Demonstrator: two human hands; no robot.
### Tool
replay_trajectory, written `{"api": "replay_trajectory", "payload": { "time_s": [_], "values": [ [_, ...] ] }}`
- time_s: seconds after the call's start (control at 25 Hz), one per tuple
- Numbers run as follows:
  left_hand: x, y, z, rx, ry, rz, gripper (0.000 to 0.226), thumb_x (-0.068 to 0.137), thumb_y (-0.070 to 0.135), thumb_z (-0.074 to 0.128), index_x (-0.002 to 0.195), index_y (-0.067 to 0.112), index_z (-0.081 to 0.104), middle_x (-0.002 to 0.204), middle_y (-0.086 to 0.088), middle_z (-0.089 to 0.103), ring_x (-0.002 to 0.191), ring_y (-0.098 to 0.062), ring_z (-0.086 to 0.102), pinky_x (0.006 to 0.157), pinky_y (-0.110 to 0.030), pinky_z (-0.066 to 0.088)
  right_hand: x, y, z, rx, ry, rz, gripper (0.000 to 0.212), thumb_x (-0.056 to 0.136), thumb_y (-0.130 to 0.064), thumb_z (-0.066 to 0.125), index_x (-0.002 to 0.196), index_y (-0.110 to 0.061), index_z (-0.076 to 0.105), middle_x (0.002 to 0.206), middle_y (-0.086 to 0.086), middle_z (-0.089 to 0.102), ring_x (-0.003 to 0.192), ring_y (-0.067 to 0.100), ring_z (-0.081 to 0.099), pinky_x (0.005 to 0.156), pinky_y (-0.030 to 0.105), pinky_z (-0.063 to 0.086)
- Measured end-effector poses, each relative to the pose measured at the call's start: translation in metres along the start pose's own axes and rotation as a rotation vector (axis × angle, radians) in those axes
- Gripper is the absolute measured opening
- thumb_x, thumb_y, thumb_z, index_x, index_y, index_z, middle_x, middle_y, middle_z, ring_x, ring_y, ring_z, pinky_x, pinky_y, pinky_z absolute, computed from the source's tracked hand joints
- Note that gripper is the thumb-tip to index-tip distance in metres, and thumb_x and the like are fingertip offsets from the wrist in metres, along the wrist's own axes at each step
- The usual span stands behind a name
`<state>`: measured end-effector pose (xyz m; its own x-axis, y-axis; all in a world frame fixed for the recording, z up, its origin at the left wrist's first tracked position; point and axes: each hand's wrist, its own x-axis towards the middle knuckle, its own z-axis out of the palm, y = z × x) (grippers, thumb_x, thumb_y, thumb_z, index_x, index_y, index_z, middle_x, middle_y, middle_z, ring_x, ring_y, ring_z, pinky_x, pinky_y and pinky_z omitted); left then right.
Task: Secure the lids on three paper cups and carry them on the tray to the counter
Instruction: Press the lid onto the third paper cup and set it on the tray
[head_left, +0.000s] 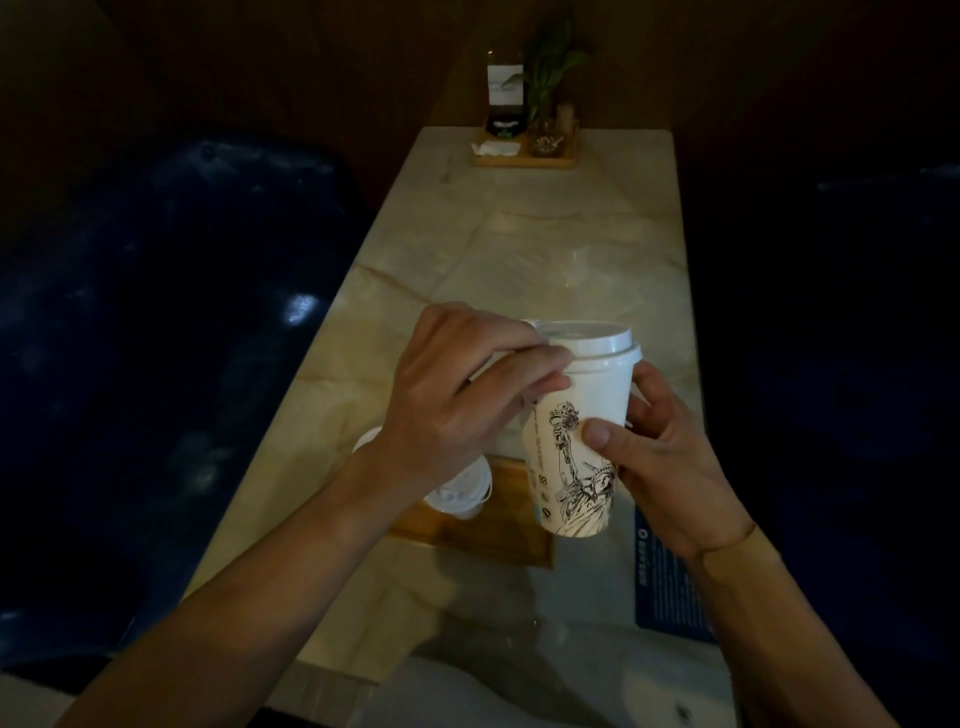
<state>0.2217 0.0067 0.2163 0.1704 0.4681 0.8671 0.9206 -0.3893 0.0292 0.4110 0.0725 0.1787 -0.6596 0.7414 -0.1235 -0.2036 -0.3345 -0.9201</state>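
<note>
Our right hand (670, 467) grips the cup (576, 441); left fingers (519, 369) pinch its lid (587, 340). Uneven pressing could leave it unsealed.

White cup (576, 447) w/ black statue print; table (519, 249) prob. cream marble.

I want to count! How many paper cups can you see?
2. One cup is held up in both hands; another stands on the tray, partly behind the left arm. A third may be hidden.
</note>
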Motion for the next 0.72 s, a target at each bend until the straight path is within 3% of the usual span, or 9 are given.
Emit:
{"api": "replay_trajectory", "payload": {
  "time_s": [0.2, 0.4, 0.52, 0.72],
  "values": [
    [0.003, 0.0, 0.001, 0.061, -0.012, 0.043, 0.015, 0.088, 0.017, 0.076, 0.086, 0.002, 0.079, 0.085, -0.011, 0.073, 0.072, -0.027, 0.068, 0.069, -0.039, 0.053, -0.001, -0.002, 0.005, -0.112, -0.052, -0.017, 0.062, 0.072, -0.021, 0.081, 0.128, -0.025, 0.055, 0.116, 0.01, 0.072, 0.107, 0.025, 0.07, 0.087, 0.042, 0.06],
    [0.004, 0.003, 0.008, 0.139, -0.013, 0.098, 0.012, 0.087, 0.018, 0.078, 0.085, 0.007, 0.08, 0.084, -0.007, 0.075, 0.07, -0.024, 0.07, 0.071, -0.037, 0.054, 0.004, 0.001, 0.018, -0.36, 0.124, -0.092, 0.077, 0.052, -0.041, 0.083, 0.123, -0.025, 0.059, 0.118, 0.008, 0.068, 0.101, 0.018, 0.07, 0.081, 0.037, 0.061],
    [0.002, 0.0, 0.007, 0.125, -0.024, 0.045, 0.015, 0.09, 0.021, 0.075, 0.09, 0.007, 0.08, 0.088, -0.007, 0.075, 0.076, -0.026, 0.07, 0.072, -0.038, 0.055, 0.004, 0.005, 0.013, -0.231, 0.107, -0.091, 0.077, 0.053, -0.036, 0.084, 0.125, -0.023, 0.06, 0.113, 0.002, 0.073, 0.099, 0.017, 0.073, 0.077, 0.032, 0.061],
    [-0.001, -0.001, 0.007, -0.036, -0.031, -0.037, 0.015, 0.087, 0.013, 0.077, 0.096, 0.001, 0.078, 0.091, -0.012, 0.072, 0.081, -0.023, 0.065, 0.074, -0.032, 0.055, 0.004, 0.007, 0.001, -0.067, -0.016, -0.018, 0.066, 0.064, -0.021, 0.086, 0.125, -0.021, 0.062, 0.117, 0.009, 0.073, 0.107, 0.026, 0.07, 0.08, 0.033, 0.06]
  ]
}}
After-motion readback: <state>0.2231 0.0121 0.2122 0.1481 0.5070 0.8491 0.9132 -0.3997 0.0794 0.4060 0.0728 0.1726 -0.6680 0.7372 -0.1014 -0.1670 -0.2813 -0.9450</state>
